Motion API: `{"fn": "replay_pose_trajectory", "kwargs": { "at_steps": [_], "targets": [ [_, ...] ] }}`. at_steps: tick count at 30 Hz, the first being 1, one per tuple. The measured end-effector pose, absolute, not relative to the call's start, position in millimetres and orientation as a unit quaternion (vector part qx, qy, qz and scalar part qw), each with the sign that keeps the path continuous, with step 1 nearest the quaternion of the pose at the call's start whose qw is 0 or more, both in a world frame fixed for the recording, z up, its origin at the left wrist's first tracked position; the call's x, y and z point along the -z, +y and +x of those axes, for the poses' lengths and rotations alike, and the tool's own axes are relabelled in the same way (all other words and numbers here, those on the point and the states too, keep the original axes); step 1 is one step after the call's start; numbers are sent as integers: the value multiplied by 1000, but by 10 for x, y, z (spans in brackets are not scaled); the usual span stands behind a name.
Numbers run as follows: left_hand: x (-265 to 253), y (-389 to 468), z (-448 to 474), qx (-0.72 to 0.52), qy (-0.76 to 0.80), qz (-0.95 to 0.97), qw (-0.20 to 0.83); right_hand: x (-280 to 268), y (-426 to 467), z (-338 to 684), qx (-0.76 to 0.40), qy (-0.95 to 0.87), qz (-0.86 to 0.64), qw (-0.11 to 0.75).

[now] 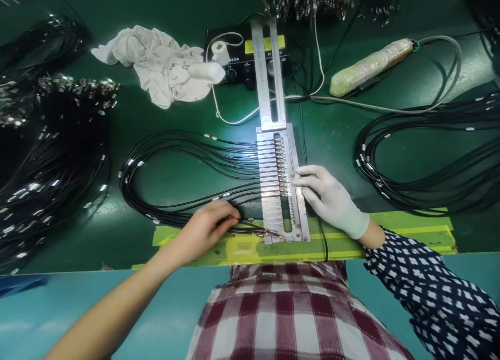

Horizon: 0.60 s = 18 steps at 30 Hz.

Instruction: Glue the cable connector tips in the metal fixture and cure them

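My bare left hand (213,222) is closed in a pinch on thin black cables (250,230) at the lower left of a metal fixture (273,209). The stripped, coppery ends of these cables lie over the fixture's near end. Further up, several black cables (242,159) run side by side into the fixture's slots, their tips in a row along its long opening. My right hand (328,198), in a white glove, rests with fingers stretched out against the fixture's right-hand rail. Nothing shows in its grasp.
Behind the fixture stands a black control box (234,73) with knobs. A white cloth (164,63) lies left of it, a wrapped handle tool (371,68) on a cord to the right. Cable bundles (50,183) fill the left side; another coil (375,162) lies right. Yellow-green tape (242,248) lines the front edge.
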State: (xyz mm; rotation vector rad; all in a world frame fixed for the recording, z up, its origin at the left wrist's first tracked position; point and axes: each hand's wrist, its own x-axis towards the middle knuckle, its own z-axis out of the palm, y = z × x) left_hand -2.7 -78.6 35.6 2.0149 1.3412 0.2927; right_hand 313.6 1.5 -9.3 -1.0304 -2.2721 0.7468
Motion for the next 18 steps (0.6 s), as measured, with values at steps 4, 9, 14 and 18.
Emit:
{"fn": "replay_pose_trajectory", "kwargs": {
  "at_steps": [4, 9, 14, 18],
  "targets": [
    [-375, -772, -5, -166, 535, 761, 328, 101, 16, 3133, -283, -840, -380, 266],
    [-303, -818, 351, -198, 458, 831, 246, 75, 15, 3116, -285, -834, -389, 268],
    [-265, -937, 567, -152, 359, 890, 239, 64, 19, 3108, -286, -835, -385, 270],
    [-285, -910, 490, -163, 383, 865, 279, 73, 25, 3108, -285, -835, -381, 276]
  ]
}}
